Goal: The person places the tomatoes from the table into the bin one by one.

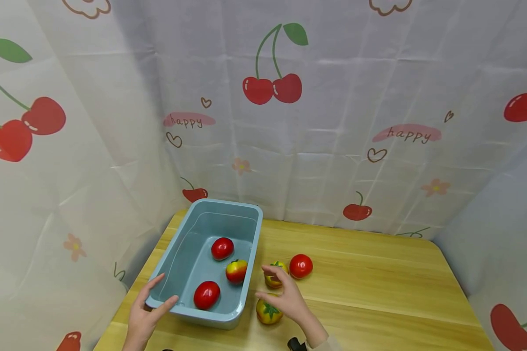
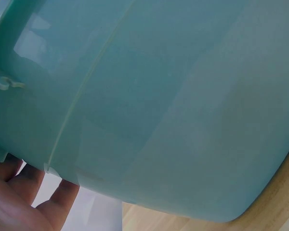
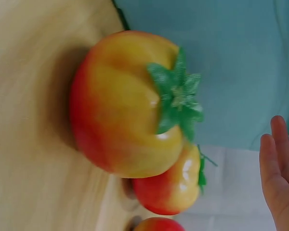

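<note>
The left hand is at the near left corner of a blue bin, its thumb and forefinger spread across the rim; the tips of its other fingers are hidden behind the bin, so I cannot tell whether it grips. The right hand holds nothing, thumb and fingers parted, just above a yellow-and-red tomato with green leaves, which stands on the table beside the bin. Just beyond the right fingers, partly hidden by them, is a second patterned tomato, and a plain red tomato lies next to it, to its right. Three more lie inside the bin, between the hands and a little beyond: a near red one, a far red one and a yellow-topped one. The bin's right wall stands between these and the right hand. Past both hands, a cherry-print curtain hangs behind the table.
</note>
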Motion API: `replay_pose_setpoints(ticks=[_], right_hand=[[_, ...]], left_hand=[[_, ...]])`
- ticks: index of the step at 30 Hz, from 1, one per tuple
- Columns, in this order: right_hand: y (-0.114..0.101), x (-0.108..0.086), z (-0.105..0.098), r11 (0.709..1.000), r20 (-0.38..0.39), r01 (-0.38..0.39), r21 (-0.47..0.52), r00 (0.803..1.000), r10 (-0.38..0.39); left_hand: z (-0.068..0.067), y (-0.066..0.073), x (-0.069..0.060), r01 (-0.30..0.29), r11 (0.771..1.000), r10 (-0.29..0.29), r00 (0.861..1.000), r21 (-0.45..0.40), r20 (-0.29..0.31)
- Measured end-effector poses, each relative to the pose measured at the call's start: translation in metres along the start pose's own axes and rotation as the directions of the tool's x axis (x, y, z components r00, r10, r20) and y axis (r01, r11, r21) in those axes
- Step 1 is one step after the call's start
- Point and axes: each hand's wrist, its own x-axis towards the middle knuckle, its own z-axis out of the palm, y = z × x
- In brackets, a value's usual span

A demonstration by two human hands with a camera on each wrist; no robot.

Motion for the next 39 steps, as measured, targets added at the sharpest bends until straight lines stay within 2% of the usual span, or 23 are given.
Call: replay_pose_setpoints(ticks=[5, 12, 16, 20, 22, 28, 34, 39], right_hand=[[0.001, -0.003, 0.000, 0.999, 0.003, -0.034, 0.013, 0.999, 0.034], [-0.022, -0.010, -0.006, 0.997, 0.035, -0.077, 0.000, 0.996, 0.077], [-0.021, -0.012, -0.007, 0.992, 0.055, -0.127, 0.011, 0.990, 0.127], [-0.010, -0.015, -0.004, 0.987, 0.058, -0.161, 0.027, 0.986, 0.159], [0.001, -0.017, -0.002, 0.985, 0.051, -0.170, 0.002, 0.984, 0.170], [0.032, -0.022, 0.006, 0.986, 0.038, -0.154, -0.056, 0.987, 0.157], [0.043, -0.028, 0.009, 0.991, 0.026, -0.115, -0.076, 0.993, 0.117], [0.048, -0.034, 0.012, 0.986, 0.031, -0.151, -0.066, 0.988, 0.154]], left_hand=[[0.000, 0.000, 0.000, 0.000, 1.000, 0.000, 1.000, 0.000, 0.002], [0.000, 0.000, 0.001, 0.005, 1.000, -0.006, 1.000, 0.012, 0.006], [0.000, 0.001, 0.000, 0.005, 1.000, -0.005, 1.000, 0.005, 0.004], [0.000, 0.001, 0.000, -0.006, 1.000, 0.006, 1.000, -0.002, 0.001], [0.000, 0.001, 0.000, -0.012, 1.000, 0.012, 1.000, -0.003, 0.001], [0.000, 0.002, 0.000, 0.002, 1.000, -0.002, 1.000, 0.008, -0.003], [-0.001, 0.001, 0.000, 0.004, 1.000, -0.004, 1.000, 0.004, -0.002], [0.000, 0.002, -0.001, 0.001, 1.000, -0.001, 1.000, 0.003, 0.003]])
